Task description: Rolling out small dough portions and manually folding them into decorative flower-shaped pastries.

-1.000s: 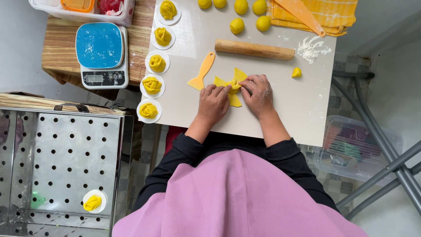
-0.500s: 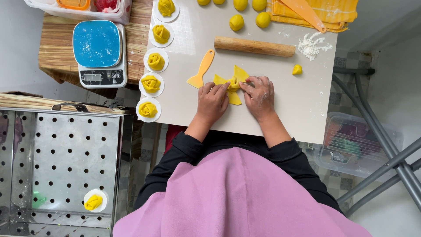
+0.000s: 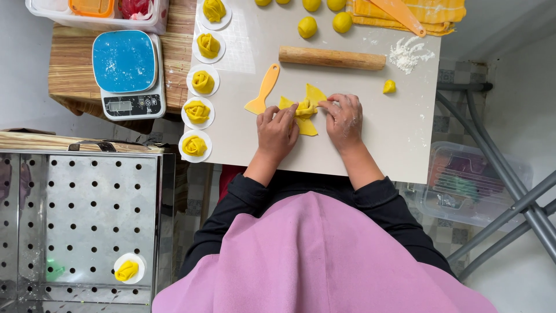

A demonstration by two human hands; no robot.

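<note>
A: What is the biggest thing we see?

B: We see a shiny metal tray (image 3: 81,226) full of round holes, down on the left. One yellow dough flower (image 3: 127,270) sits in it on a small white paper.

A: And what are we working on?

B: A pale mat (image 3: 370,139) lies flat on the worktop. Beside it we see a blue kitchen scale (image 3: 128,72) on a wooden board (image 3: 69,75).

A: What lies on the mat?

B: A wooden rolling pin (image 3: 332,58) lies near the far edge. Just past it are yellow dough balls (image 3: 307,26). A yellow plastic scraper (image 3: 263,91) lies close to our left hand. Down the left edge we see a row of dough flowers (image 3: 197,111) on white papers.

A: What are our hands doing?

B: Our left hand (image 3: 277,130) and right hand (image 3: 344,119) are both curled in. Their fingertips pinch the yellow dough piece (image 3: 305,111) from each side. It sits between our hands, in the middle of the mat, with pointed flaps sticking out.

A: Anything tiny?

B: A little dough bit (image 3: 389,87) lies alone to the right, near some white flour (image 3: 409,53).
</note>
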